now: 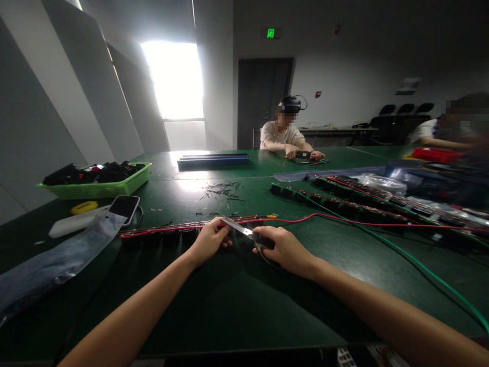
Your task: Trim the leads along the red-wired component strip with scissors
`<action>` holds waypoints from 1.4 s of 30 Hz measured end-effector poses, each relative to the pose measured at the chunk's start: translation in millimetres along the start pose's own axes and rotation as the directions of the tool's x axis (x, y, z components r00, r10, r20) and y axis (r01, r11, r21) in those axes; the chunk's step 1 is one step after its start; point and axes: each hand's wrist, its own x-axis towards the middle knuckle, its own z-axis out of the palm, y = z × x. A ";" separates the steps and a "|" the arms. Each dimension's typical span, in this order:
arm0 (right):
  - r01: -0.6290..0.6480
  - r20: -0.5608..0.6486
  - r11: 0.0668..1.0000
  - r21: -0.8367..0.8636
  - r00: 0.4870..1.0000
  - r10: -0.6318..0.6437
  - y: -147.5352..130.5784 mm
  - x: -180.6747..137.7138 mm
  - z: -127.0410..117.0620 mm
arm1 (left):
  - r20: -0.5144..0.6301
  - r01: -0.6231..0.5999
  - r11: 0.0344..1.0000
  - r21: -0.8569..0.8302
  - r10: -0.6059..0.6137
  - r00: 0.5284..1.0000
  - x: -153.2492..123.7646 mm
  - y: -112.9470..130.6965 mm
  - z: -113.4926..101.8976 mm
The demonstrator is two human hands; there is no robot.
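My right hand (284, 248) is closed around the dark handles of a pair of scissors (240, 229), whose metal blades point left and away from me. The blades reach to the fingertips of my left hand (210, 239). That hand is closed at the right part of a long strip of black blocks (171, 237) with copper-coloured wires along it; its exact grip is partly hidden. A red wire (301, 220) runs along the strip and on to the right. A small yellow piece (272, 216) shows at the strip's right end.
Cut black scraps (223, 189) lie beyond the strip. At left are a green basket (99, 189) of black parts, a phone (124, 209) and a plastic bag (64, 260). More block strips (344, 206) and a green wire (405, 255) lie right. Two people sit across the table.
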 end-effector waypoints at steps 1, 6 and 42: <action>0.000 -0.003 1.000 -0.005 1.000 0.000 0.0 0.4 0.2 | 0.001 0.001 1.000 -0.001 -0.001 1.000 0.1 -0.4 -0.1; 0.009 -0.024 1.000 -0.030 1.000 -0.010 -0.2 1.2 0.5 | -0.012 0.000 1.000 -0.023 -0.001 1.000 0.2 -1.3 0.1; -0.005 -0.077 0.998 -0.062 0.997 0.000 8.4 0.3 2.5 | -0.003 0.021 0.999 -0.047 -0.021 1.000 -1.5 3.5 0.2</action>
